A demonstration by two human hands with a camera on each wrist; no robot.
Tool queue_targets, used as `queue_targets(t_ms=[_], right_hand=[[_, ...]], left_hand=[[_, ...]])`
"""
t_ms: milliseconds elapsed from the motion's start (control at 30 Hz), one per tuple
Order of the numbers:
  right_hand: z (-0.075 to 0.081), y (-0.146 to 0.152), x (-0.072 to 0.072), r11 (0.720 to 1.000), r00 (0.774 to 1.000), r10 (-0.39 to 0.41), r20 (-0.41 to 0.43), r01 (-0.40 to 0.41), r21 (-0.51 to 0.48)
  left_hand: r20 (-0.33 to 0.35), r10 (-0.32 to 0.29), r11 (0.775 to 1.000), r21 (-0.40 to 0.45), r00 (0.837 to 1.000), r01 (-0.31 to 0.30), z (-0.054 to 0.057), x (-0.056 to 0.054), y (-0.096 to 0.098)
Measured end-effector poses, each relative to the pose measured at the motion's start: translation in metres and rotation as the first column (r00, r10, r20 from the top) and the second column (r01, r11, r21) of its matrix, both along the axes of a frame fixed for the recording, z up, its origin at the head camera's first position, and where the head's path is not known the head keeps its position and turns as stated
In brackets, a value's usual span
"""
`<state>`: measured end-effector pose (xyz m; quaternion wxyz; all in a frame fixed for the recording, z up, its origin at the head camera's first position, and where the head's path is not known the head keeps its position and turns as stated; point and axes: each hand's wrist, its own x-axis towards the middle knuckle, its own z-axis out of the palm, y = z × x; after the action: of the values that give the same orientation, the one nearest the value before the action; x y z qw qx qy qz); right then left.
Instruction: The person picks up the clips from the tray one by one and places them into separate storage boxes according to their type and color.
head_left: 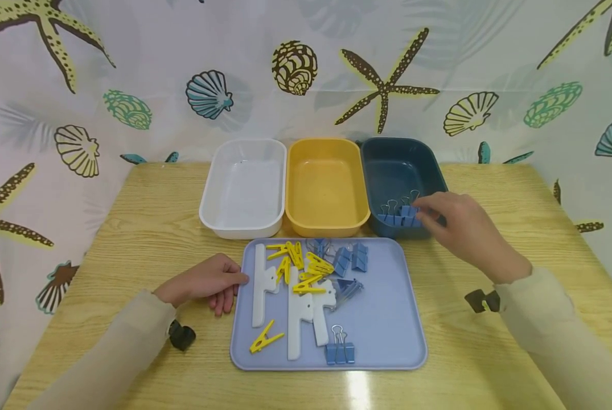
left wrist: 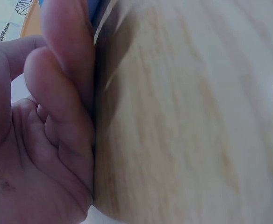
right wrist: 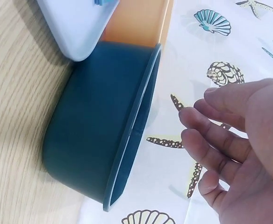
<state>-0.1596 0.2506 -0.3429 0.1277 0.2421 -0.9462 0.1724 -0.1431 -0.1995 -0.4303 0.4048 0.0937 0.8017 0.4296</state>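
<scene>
My right hand point(head_left: 451, 219) is over the near right side of the dark teal bin point(head_left: 398, 165). Its fingers point(right wrist: 211, 135) are loosely bent with nothing between them in the right wrist view. Several blue binder clips point(head_left: 395, 218) lie in that bin, close to the fingertips. My left hand point(head_left: 216, 285) rests on the table beside the lavender tray point(head_left: 387, 336), its thumb at the left rim and its other fingers point(left wrist: 57, 88) relaxed against the wood. On the tray lie yellow clothespins point(head_left: 265, 340), white bag clips point(head_left: 258, 285) and more blue binder clips point(head_left: 340, 353).
A white bin point(head_left: 241, 232) and a yellow bin point(head_left: 328, 230) stand side by side left of the teal one, just behind the tray. The wooden table point(head_left: 147, 228) meets a curtain point(head_left: 172, 57) printed with shells and starfish at the back.
</scene>
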Motion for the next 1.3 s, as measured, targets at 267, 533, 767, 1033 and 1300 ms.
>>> queue_targets(t_ms=[267,533,767,1033,1300], right_hand=[[0.003,-0.006,0.01,0.999,0.999,0.037,-0.023,-0.037,0.0],[0.002,-0.011,0.017,0.998,0.997,0.067,-0.04,-0.067,-0.012],[-0.001,-0.014,0.02,0.994,0.993,0.101,-0.056,-0.103,-0.025],[-0.002,-0.018,0.025,0.992,0.992,0.119,-0.04,-0.12,-0.026],[0.003,-0.027,0.034,0.99,0.99,0.138,-0.024,-0.138,-0.017]], left_hand=[[0.007,-0.003,1.0,0.001,1.0,0.003,0.0,-0.001,0.0],[0.007,-0.003,1.0,0.016,1.0,0.003,0.0,0.0,0.0],[0.005,-0.008,1.0,0.028,1.0,0.008,-0.001,0.0,-0.001],[0.011,-0.006,1.0,0.029,1.0,0.006,-0.003,-0.001,-0.002],[0.01,-0.003,1.0,0.02,1.0,0.003,-0.002,-0.001,-0.001]])
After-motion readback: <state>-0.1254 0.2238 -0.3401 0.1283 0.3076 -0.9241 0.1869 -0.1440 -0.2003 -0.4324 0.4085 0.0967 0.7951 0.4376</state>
